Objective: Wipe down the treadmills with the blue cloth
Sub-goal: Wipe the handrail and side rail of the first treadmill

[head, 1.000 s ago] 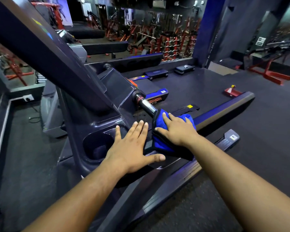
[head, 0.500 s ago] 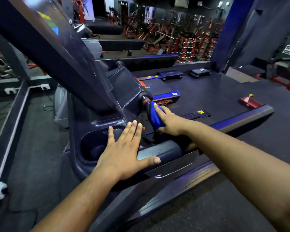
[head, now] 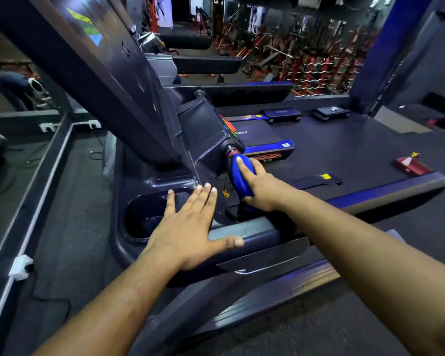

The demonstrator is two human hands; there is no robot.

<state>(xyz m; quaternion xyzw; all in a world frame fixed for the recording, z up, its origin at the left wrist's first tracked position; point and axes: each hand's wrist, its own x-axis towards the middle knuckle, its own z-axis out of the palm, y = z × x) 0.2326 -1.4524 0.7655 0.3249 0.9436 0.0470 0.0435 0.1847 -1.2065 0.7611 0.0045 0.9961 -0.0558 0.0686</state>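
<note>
Gym floor stretches dark behind the treadmill (head: 149, 140). Your right hand (head: 261, 187) curls round the blue cloth (head: 240, 177), wrapped over its handlebar; soft, light fabric, likely to bunch, so grip through it. Your left hand (head: 188, 227) lies spread flat on the console.

There is just one camera, and it sits on my head. It looks forward and down over both my arms. My left hand (head: 188, 227) and right hand (head: 261, 191) are close below it, on the treadmill (head: 149, 140). Farther off it sees the dark floor (head: 357, 140) and the red racks (head: 319, 65) at the back.
</note>
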